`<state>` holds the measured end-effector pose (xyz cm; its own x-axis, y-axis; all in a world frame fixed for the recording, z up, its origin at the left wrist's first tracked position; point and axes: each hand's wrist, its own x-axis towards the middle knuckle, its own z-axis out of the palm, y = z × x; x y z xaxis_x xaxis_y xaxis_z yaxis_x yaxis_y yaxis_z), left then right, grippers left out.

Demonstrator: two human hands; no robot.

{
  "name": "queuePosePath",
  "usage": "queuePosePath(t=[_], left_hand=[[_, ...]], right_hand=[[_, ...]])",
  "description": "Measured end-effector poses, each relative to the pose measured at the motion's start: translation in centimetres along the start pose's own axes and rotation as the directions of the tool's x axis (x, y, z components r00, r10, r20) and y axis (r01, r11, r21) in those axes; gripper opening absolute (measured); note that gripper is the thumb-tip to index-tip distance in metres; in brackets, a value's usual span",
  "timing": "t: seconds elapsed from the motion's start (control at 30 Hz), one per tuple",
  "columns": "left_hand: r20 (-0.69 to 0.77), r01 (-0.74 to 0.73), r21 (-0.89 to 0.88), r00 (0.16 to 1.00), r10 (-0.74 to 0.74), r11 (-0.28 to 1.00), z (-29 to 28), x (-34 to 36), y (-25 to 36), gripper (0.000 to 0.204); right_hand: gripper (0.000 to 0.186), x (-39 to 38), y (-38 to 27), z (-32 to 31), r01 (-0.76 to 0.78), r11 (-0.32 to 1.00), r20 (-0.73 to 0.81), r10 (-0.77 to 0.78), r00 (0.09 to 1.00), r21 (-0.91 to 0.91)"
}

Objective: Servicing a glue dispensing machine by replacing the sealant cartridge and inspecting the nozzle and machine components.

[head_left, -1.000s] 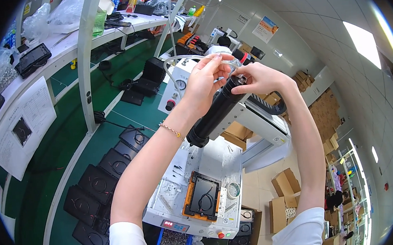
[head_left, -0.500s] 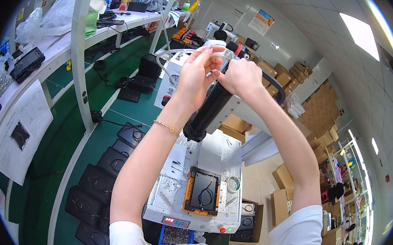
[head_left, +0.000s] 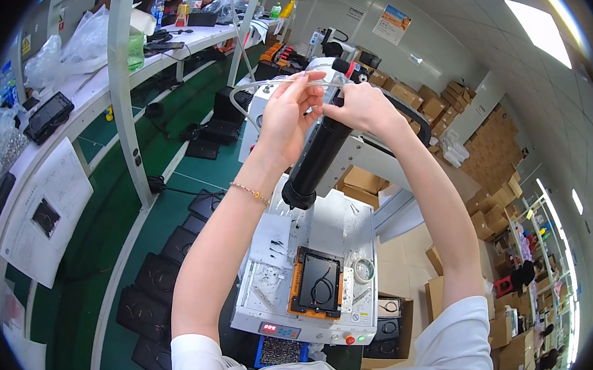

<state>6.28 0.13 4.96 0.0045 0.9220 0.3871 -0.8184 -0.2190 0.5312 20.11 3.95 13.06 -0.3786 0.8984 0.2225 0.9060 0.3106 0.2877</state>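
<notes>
A thick black cylinder (head_left: 318,152) slants in front of me, fixed to a white bench machine (head_left: 299,322). My right hand (head_left: 368,108) is closed round the cylinder's upper end, its thumb pressed on the near side. Beside it, my left hand (head_left: 290,113) has its fingers curled in at a clear tube (head_left: 243,89), which loops from the left toward the cylinder's top. The exact contact of those fingertips is partly hidden. Below, on the machine's bed, a black flat panel with a coiled cable (head_left: 319,284) sits in an orange fixture (head_left: 294,288).
A roll of tape (head_left: 364,270) and small dark bits lie on the machine bed. Several black panels (head_left: 143,309) are stacked at the left. Also at left is a long white bench (head_left: 97,82) with a metal post (head_left: 124,94). A cardboard box (head_left: 404,325) stands at the right.
My view has shifted, so the machine and panels sit farther right and lower. Both hands stay at the cylinder's top; my right hand has its thumb slightly lower there.
</notes>
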Motion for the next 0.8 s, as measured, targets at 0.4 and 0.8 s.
queuePosePath(t=[0.4, 0.8], left_hand=[[0.033, 0.062, -0.023, 0.998, -0.061, 0.998, -1.9, -0.5, -0.2, 0.032], [0.177, -0.28, 0.863, 0.947, 0.267, 0.42, -3.6, -2.1, -6.4, 0.068]], right_hand=[[0.058, 2.1, 6.1, 0.2, 0.36, 0.879, -0.404, -0.22, 0.888, 0.313], [0.046, -4.6, 8.0, 1.5, 0.401, 0.773, -0.508, -0.118, 0.853, 0.492]])
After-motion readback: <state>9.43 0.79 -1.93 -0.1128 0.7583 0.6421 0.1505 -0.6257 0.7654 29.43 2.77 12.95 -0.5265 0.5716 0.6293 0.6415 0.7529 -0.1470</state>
